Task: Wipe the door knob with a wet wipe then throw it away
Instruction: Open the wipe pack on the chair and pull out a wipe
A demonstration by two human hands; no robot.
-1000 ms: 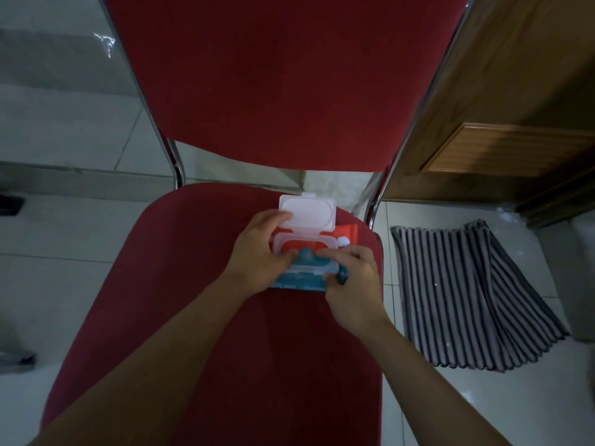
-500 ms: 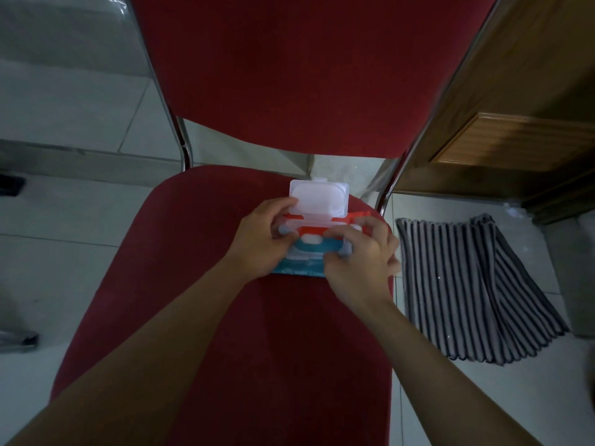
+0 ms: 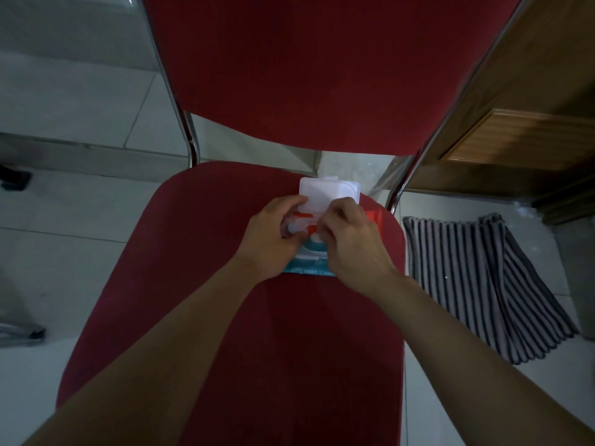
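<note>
A flat orange-and-teal plastic pack of wet wipes point(image 3: 310, 263) is seen lying on the red padded seat point(image 3: 199, 284) of a chrome-framed chair, toward one o'clock on the cushion. Its white translucent flip lid point(image 3: 328, 193) is raised open at the pack's twelve o'clock edge. The left hand point(image 3: 273, 239) is pressed on the pack at its nine o'clock side, fingers curled around the opening. The right hand point(image 3: 352, 239) is bunched over the opening at three o'clock, fingertips pinched together; what is pinched cannot be made out. The red upholstered backrest point(image 3: 315, 69) is seen at twelve o'clock. A grey-and-black striped cloth point(image 3: 476, 284) is spread on the pale tiled floor point(image 3: 64, 236) at three o'clock, beside a brown wooden door point(image 3: 528, 101).
</note>
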